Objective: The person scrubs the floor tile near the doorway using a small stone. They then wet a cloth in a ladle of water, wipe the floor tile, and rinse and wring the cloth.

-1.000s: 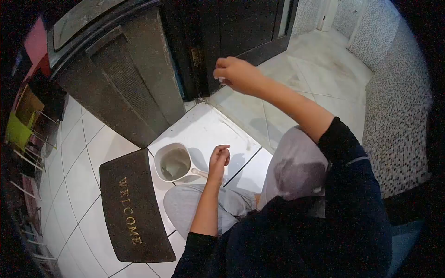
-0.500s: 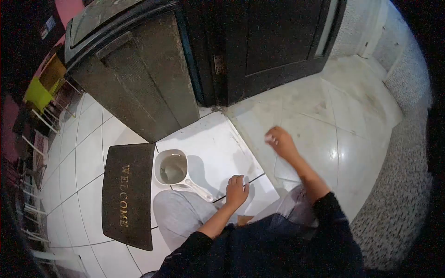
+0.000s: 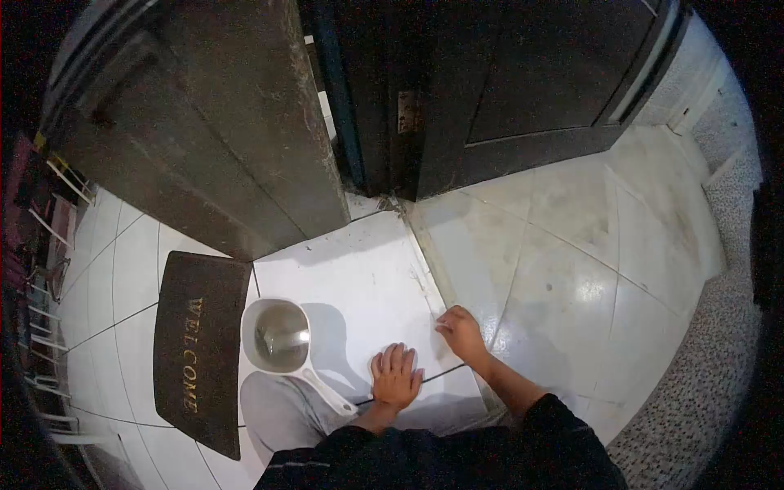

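My left hand (image 3: 396, 377) lies flat on the white tile (image 3: 351, 278), fingers stretched out. To its left stands a white dipper (image 3: 251, 322) holding clear liquid, its handle slanting toward my left wrist. My right hand (image 3: 462, 333) is low over the raised tile edge, with fingers pinched together. A small whitish bit shows at its fingertips, too small to name. The two hands are close together, the right one slightly farther forward.
A dark WELCOME mat (image 3: 200, 351) lies left of the dipper. Ahead are a worn wooden door panel (image 3: 212, 131) and a dark door (image 3: 539, 90). Lower, stained floor tiles (image 3: 563, 245) spread to the right, beside a speckled strip (image 3: 678, 392). Chairs (image 3: 49, 327) stand far left.
My right hand has come back and left, from above the lower floor to the tile edge. My left hand now lies flatter, fingers more spread. The view has shifted and tilted.
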